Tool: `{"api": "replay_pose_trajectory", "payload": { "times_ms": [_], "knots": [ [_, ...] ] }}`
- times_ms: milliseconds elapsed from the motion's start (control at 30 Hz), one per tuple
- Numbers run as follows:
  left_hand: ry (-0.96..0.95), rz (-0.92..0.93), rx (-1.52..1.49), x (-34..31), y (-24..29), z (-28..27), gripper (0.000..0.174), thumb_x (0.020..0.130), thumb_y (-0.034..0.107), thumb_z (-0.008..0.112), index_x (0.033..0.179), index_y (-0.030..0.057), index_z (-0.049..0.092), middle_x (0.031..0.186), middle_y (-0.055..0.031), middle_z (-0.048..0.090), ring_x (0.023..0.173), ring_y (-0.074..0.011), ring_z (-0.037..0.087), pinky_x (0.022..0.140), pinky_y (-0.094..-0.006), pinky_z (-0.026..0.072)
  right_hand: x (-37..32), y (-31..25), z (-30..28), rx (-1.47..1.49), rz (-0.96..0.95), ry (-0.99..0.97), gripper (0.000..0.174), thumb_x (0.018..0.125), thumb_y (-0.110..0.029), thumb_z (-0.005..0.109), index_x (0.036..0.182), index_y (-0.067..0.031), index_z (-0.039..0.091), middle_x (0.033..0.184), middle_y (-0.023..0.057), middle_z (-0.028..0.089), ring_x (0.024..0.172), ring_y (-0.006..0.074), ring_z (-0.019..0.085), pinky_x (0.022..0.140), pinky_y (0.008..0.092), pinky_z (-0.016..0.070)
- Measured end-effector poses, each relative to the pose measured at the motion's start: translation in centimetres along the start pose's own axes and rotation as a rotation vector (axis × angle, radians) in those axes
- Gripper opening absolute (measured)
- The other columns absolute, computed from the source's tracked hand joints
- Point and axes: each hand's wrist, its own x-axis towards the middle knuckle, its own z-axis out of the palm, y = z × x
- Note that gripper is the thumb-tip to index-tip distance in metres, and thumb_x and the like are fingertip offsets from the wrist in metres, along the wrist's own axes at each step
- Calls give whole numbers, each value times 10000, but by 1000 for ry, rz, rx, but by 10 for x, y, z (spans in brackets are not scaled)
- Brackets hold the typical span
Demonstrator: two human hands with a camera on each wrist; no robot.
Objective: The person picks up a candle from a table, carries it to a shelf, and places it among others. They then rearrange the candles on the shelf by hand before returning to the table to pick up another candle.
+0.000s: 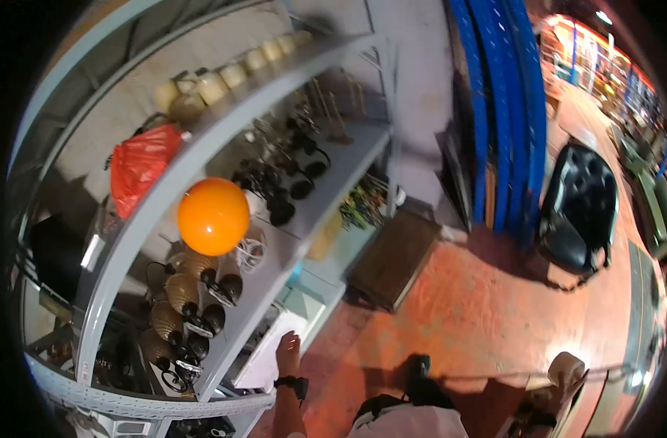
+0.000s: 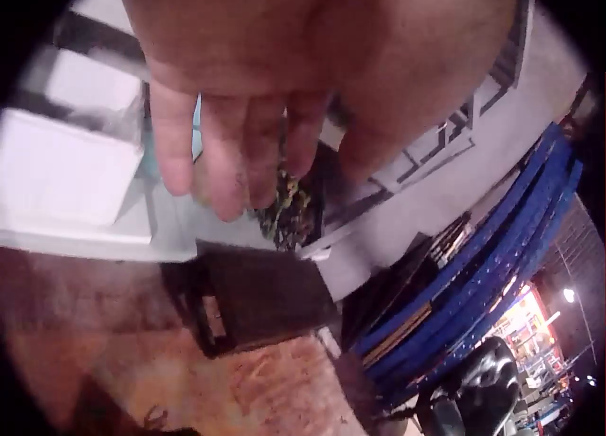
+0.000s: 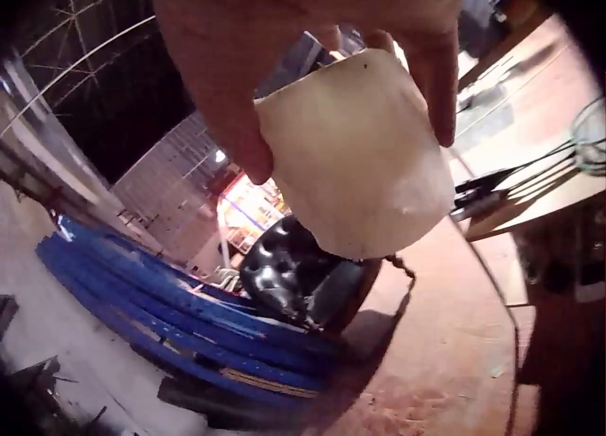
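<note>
My right hand (image 3: 312, 29) grips a cream-coloured, short cylinder-like piece (image 3: 360, 161), thumb on one side and fingers on the other; its kind is unclear. In the head view this cream piece (image 1: 565, 367) is low at the right, by a wooden surface. My left hand (image 1: 288, 354) holds nothing, its fingers (image 2: 225, 161) extended beside a white box (image 1: 275, 343) on the lower shelf. Similar cream pieces (image 1: 233, 74) stand in a row on the top shelf. Below them, a glossy orange globe (image 1: 213, 217) sits among lamp-like fittings with ribbed brown shades (image 1: 181, 292).
The grey metal shelving (image 1: 202, 153) fills the left, with a red plastic bag (image 1: 143, 164) on it. A dark wooden box (image 1: 393, 259) stands on the floor ahead. Blue beams (image 1: 505, 117) lean upright beyond it, near a black tufted chair (image 1: 581, 201).
</note>
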Motion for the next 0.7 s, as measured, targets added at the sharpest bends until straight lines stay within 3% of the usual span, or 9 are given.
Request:
{"api": "replay_pose_trajectory", "payload": {
  "times_ms": [67, 133, 200, 300, 433, 533, 600, 633, 700],
  "knots": [
    [202, 242, 12, 40, -6, -20, 259, 863, 91, 554, 1120, 66, 570, 982, -78, 630, 897, -183, 606, 768, -283, 480, 62, -19, 75, -172, -83, -189, 932, 702, -115, 727, 1443, -145, 162, 1405, 175, 265, 1275, 327, 301, 1036, 457, 303],
    [339, 368, 91, 59, 34, -52, 258, 858, 38, 529, 1114, 35, 562, 1003, -87, 622, 910, -174, 598, 828, -283, 463, 92, -77, 168, 39, -73, -344, 940, 698, -94, 722, 1446, -170, 158, 1398, 149, 285, 1263, 318, 314, 1032, 446, 305],
    [453, 294, -292, 65, 97, -73, 257, 864, 7, 506, 1118, 1, 548, 1028, -91, 613, 936, -163, 579, 864, -281, 443, 136, -101, 252, 73, -297, -512, 935, 678, -140, 747, 1436, -158, 199, 1386, 136, 310, 1270, 297, 307, 1032, 457, 297],
    [613, 297, -136, 69, 139, -117, 241, 883, 12, 488, 1116, -19, 535, 1032, -85, 600, 968, -154, 554, 856, -276, 439, 183, -160, 376, 268, -416, -762, 970, 658, -204, 769, 1432, -96, 194, 1367, 131, 343, 1273, 288, 313, 1027, 416, 302],
    [836, 332, -33, 85, 177, -163, 201, 907, 41, 472, 1089, -19, 532, 1039, -93, 589, 951, -163, 545, 828, -285, 427, 153, -332, 503, 387, -528, -992, 1021, 637, -235, 779, 1428, -53, 159, 1312, 139, 402, 1207, 264, 409, 1028, 374, 325],
    [995, 363, 121, 107, 198, -180, 211, 926, 57, 443, 1102, -35, 514, 1050, -119, 579, 971, -196, 543, 857, -304, 419, 129, -432, 575, 482, -600, -1080, 987, 624, -66, 742, 1428, -60, 170, 1332, 138, 368, 1224, 254, 385, 1035, 369, 323],
    [1132, 433, 95, 131, 204, -180, 213, 929, 67, 441, 1097, -42, 514, 1057, -129, 575, 980, -214, 543, 873, -321, 422, 117, -490, 618, 501, -670, -1102, 987, 622, -59, 747, 1428, -68, 177, 1317, 150, 378, 1227, 256, 376, 1017, 361, 333],
    [1088, 459, 106, 141, 191, -186, 283, 951, 74, 412, 1208, -30, 469, 1177, -144, 547, 1077, -220, 526, 939, -328, 399, 112, -515, 641, 536, -717, -1099, 993, 622, -70, 756, 1429, -69, 177, 1302, 156, 391, 1210, 257, 392, 1009, 355, 339],
    [1130, 526, 119, 169, 221, -175, 277, 951, 70, 397, 1197, -31, 473, 1194, -159, 530, 1097, -245, 517, 952, -346, 391, 92, -567, 675, 524, -771, -1117, 1008, 617, -92, 772, 1429, -66, 175, 1279, 168, 409, 1176, 261, 424, 991, 349, 355]
  ]
}}
